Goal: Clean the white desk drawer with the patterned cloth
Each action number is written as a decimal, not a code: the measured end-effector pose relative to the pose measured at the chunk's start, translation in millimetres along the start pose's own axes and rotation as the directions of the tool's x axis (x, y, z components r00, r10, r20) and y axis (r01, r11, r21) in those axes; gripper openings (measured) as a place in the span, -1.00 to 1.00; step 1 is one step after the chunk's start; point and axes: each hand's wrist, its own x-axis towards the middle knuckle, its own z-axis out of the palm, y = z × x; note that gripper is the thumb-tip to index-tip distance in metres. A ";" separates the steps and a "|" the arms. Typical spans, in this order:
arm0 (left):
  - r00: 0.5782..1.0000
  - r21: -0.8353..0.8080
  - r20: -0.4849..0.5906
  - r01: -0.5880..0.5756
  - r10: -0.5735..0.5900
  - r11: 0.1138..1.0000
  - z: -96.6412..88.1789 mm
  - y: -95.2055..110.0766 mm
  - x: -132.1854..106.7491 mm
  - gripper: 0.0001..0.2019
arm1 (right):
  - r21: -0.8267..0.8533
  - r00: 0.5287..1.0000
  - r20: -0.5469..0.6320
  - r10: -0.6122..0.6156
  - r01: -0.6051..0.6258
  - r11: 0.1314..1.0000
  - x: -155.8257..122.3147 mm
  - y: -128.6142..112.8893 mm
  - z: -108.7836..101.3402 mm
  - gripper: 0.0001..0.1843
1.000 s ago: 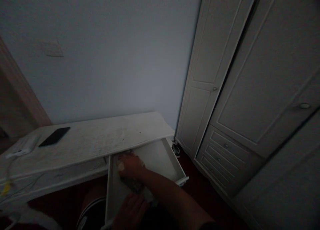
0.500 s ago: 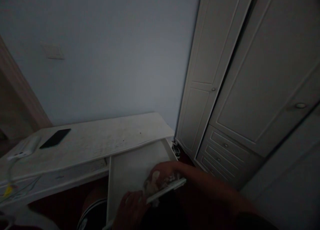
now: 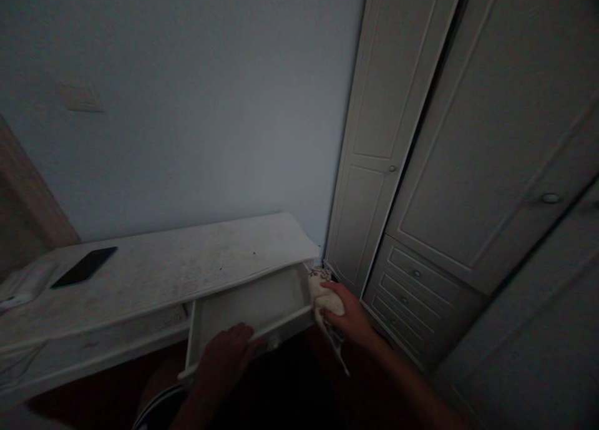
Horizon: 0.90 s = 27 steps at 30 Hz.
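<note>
A white drawer (image 3: 255, 302) stands partly out under the right end of a white desk (image 3: 159, 268). My left hand (image 3: 225, 358) rests on the drawer's front edge, fingers curled over it. My right hand (image 3: 349, 317) is closed around a light patterned cloth (image 3: 324, 300) and holds it against the drawer's right outer side, close to the wardrobe. The room is dim and the cloth's pattern is hard to make out.
A black phone (image 3: 83, 266) and a pale device (image 3: 21, 283) lie at the desk's left end. A tall white wardrobe (image 3: 449, 186) with small drawers stands right beside the desk. A wall switch (image 3: 78, 97) is up left. Dark floor lies below.
The drawer has slid in much of the way. My right hand left the drawer's inside with the cloth and moved to its right outer side. My left hand moved up onto the front edge.
</note>
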 end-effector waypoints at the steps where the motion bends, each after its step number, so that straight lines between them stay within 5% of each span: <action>1: 1.000 0.002 0.006 -0.004 0.004 1.000 3.2 -3.5 3.0 -0.82 | -0.066 0.996 -0.087 -0.012 0.006 0.998 -1.7 5.4 31.1 -0.42; 4: 0.998 0.033 -0.026 -0.049 0.050 0.998 11.8 -13.4 8.4 -0.80 | -0.222 0.975 -0.223 -0.023 -0.028 0.975 -9.8 9.4 118.9 -0.43; 6: 0.996 0.059 -0.034 -0.083 0.085 0.995 14.6 -20.9 11.9 -0.78 | -0.266 0.991 -0.085 -0.105 0.080 0.961 -14.8 5.8 158.5 -0.35; 8: 0.994 0.068 -0.022 -0.107 0.109 0.992 14.8 -29.6 17.1 -0.76 | -0.272 0.980 0.060 -0.188 0.198 0.942 -15.0 4.5 175.3 -0.33; 10: 0.994 0.053 -0.003 -0.112 0.112 0.992 13.2 -38.0 24.1 -0.76 | -0.273 0.971 0.097 -0.221 0.239 0.932 -9.1 10.1 169.1 -0.36; 13: 0.996 0.000 0.061 -0.073 0.073 0.997 8.7 -45.4 36.2 -0.76 | -0.292 0.985 -0.118 -0.122 0.083 0.953 7.3 29.7 128.2 -0.43; 15: 0.991 -0.019 0.133 -0.020 0.022 1.000 5.0 -45.4 43.8 -0.72 | -0.254 0.947 -0.321 -0.011 -0.075 0.964 19.6 41.5 94.0 -0.48; 18: 0.978 -0.022 0.208 0.035 -0.030 0.999 -0.9 -41.0 51.8 -0.65 | -0.214 0.936 -0.350 0.032 -0.114 0.970 35.0 40.9 61.2 -0.50; 20: 0.975 -0.039 0.218 0.040 -0.031 0.998 -4.7 -37.6 54.5 -0.65 | -0.257 0.964 -0.265 -0.012 -0.059 0.965 41.2 24.1 62.8 -0.52; 23: 0.971 -0.066 0.235 0.044 -0.027 0.997 -8.8 -34.3 56.0 -0.66 | -0.317 0.992 -0.062 -0.112 0.087 0.944 45.4 -20.1 95.1 -0.53; 27: 0.958 -0.100 0.287 0.042 -0.011 0.994 -7.4 -36.4 51.9 -0.77 | -0.289 0.951 0.215 -0.221 0.278 0.916 50.2 -75.8 141.4 -0.41</action>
